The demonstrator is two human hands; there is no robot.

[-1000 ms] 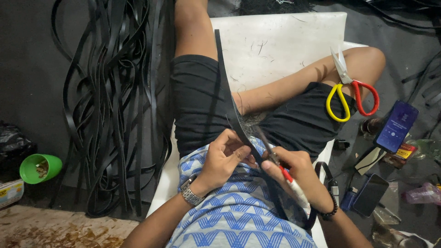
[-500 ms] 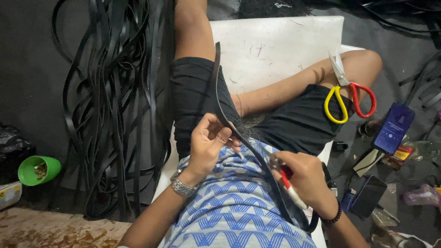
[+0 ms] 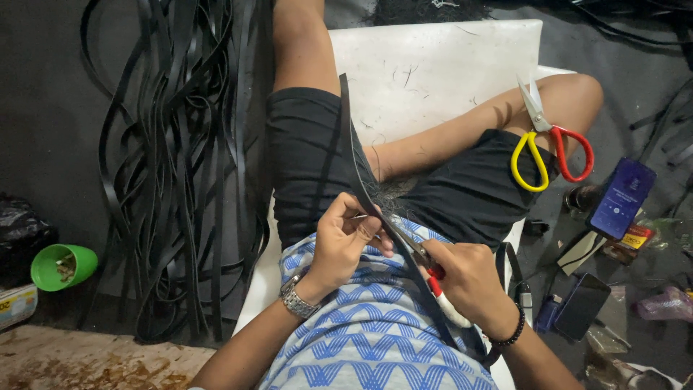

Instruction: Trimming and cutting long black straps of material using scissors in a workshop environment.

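Left hand (image 3: 346,238) fingers pinched shut on black rubber strip (image 3: 351,155) lying over lap. Right hand (image 3: 469,282) wrapped tight round red-handled cutter (image 3: 433,278), blade against strip. Trimming step, I judge; next calls for steady tension.

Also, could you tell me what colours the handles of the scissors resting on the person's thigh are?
One yellow, one red, on the scissors, clear in the head view.

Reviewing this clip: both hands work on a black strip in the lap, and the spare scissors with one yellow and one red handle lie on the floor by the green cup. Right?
Not quite. The spare scissors rest on the person's right thigh, far from the green cup, as the head view shows. The left hand and right hand do work on the black strip.
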